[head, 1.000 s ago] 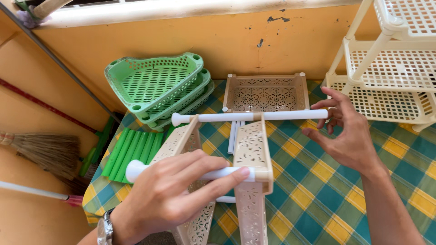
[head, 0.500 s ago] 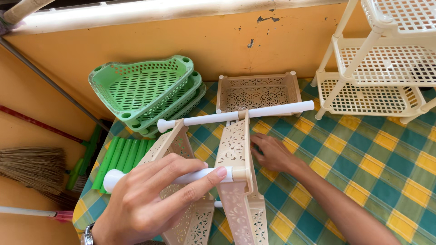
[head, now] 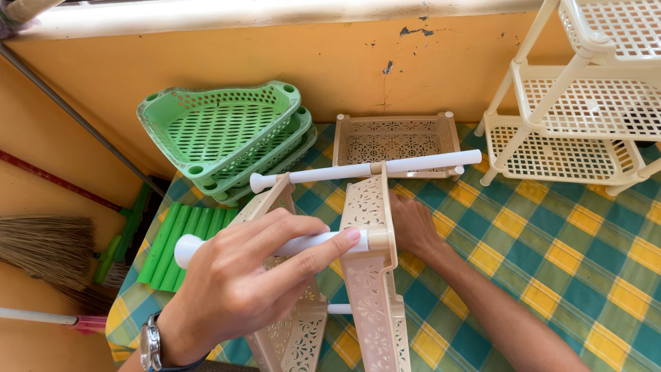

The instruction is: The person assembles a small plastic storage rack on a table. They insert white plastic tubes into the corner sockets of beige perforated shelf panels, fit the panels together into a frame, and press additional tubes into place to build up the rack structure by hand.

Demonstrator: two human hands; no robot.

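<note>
Right hand point(head: 413, 224) now behind beige lattice shelf point(head: 368, 275), white pole point(head: 275, 246) gripped

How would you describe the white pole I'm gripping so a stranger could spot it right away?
Start at the checked cloth and the beige shelf tipped on its side there. The pole runs into that shelf's near corner, under the left hand. Unlike the far pole, it is gripped and closest to the camera.
</note>
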